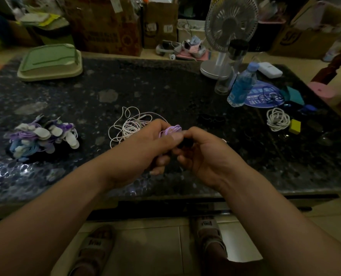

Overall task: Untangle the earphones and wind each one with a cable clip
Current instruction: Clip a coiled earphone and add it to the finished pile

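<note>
1 pile of wound earphones (44, 136) lies at 9 o'clock on the desk (165, 86), a white tangle (129, 126) near the centre. Just at its 4 o'clock the left hand (143, 148) curls round a purple earphone coil (170, 130); the right hand (203, 156) pinches a dark piece (185, 144), perhaps a cable clip, too dim to tell. Should either grip ease, the coil could spring loose and tangle. Fingers hide its earbuds and plug.

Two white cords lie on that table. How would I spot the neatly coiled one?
Look at the dark speckled table, then its right side, near the blue bottle. The coiled white cord lies there beside a small yellow block; unlike the loose white tangle in the middle, it is wound into a tidy ring.
</note>
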Demonstrator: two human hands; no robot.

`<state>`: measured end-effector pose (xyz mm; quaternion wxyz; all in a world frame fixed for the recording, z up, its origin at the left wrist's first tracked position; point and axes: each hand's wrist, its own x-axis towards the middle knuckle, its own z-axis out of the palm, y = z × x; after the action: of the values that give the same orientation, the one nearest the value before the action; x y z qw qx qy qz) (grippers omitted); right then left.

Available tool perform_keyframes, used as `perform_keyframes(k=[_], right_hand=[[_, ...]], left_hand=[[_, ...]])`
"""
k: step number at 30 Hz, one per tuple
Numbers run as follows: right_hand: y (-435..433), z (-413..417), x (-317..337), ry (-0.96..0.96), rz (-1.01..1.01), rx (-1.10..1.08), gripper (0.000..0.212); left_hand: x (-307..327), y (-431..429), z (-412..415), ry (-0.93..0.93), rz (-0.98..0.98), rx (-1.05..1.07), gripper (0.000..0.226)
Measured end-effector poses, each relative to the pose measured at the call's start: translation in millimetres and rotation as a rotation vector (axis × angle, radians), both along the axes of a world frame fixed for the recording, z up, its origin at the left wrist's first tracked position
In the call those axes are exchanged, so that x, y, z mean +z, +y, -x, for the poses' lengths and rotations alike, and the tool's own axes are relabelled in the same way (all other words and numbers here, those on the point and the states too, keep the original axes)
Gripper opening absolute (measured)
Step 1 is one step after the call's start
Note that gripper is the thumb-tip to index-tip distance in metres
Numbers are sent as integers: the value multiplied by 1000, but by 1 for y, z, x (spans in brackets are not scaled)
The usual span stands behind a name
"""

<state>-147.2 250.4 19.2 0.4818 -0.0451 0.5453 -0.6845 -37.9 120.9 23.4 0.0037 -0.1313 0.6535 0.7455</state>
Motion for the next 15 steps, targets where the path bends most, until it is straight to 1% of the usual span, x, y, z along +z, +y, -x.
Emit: perform_keyframes(k=[3, 5, 7, 9, 10, 12, 13, 15], right_hand=[[4, 3, -1, 80, 6, 75, 25], [12, 7, 0, 176, 70, 184, 40], [20, 10, 3, 338, 116, 302, 54], [22, 8, 4, 583, 65, 339, 68], [20, 6, 2, 726, 30, 319, 67], [15, 0, -1, 952, -2, 242, 47], [13, -3, -2, 991, 0, 209, 36], [13, -5, -2, 981, 7, 168, 23]], left_hand=[[1, -3, -2, 20, -83, -28, 13], [2, -6, -3, 38, -171, 24, 20], [4, -9, -3, 55, -219, 74, 30], [4, -10, -3, 56, -240, 96, 34], [3, -9, -2, 50, -255, 102, 35], [3, -9, -1, 31, -299, 94, 29], [4, -9, -1, 21, -315, 73, 22], [6, -9, -3, 1, -316, 28, 12]])
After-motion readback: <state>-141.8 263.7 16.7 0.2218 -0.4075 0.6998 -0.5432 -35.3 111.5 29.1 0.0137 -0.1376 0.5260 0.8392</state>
